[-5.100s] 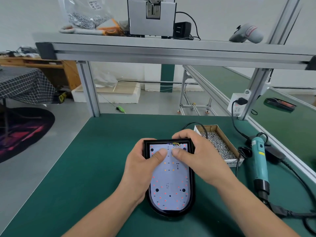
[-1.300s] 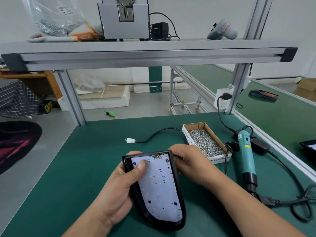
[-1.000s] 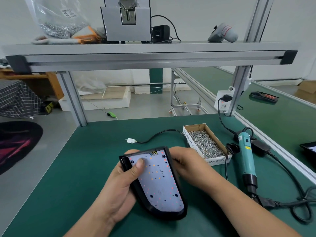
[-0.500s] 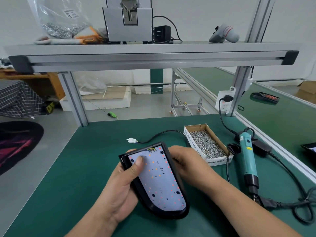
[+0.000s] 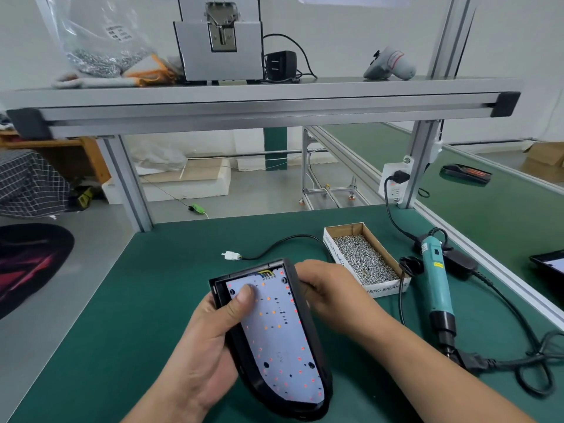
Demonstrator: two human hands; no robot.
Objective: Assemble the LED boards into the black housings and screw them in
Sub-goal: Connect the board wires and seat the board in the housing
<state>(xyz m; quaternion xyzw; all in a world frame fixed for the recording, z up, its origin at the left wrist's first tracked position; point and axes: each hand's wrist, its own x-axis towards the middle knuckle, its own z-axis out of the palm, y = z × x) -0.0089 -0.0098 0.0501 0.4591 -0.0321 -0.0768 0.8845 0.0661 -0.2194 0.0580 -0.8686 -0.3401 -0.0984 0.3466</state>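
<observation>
While left hand [image 5: 210,340], right hand [image 5: 329,297] grip black housing [image 5: 309,331], green mat [image 5: 137,300] bears screw box [image 5: 363,261].

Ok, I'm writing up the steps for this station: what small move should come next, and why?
Probably the right hand lets go and picks one of the screws from the cardboard box. The LED board looks seated in the black housing under the thumb of the left hand, its dark holes seem to hold no screws, and the screwdriver lies untouched beside the box.
</observation>
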